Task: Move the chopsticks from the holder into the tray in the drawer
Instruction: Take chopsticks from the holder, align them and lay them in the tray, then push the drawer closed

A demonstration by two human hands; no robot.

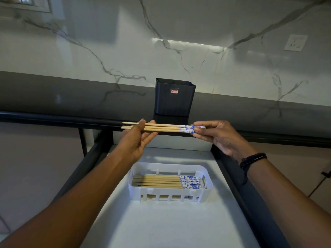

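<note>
A few wooden chopsticks (166,127) with blue-and-white patterned ends lie level in the air, just in front of the counter edge and above the open drawer. My left hand (138,138) holds their plain ends between thumb and fingers. My right hand (217,136) pinches their patterned ends. Behind them on the counter stands the dark square holder (174,99), its inside hidden from view. Below, the white slotted tray (206,191) sits in the drawer with several chopsticks (157,180) lying side by side in it, patterned ends to the right.
The drawer (161,221) has a pale floor and dark side rails (238,190). A dark countertop (71,97) runs across the view under a marble wall with a socket (295,42) at the upper right. A black bead bracelet (252,159) is on my right wrist.
</note>
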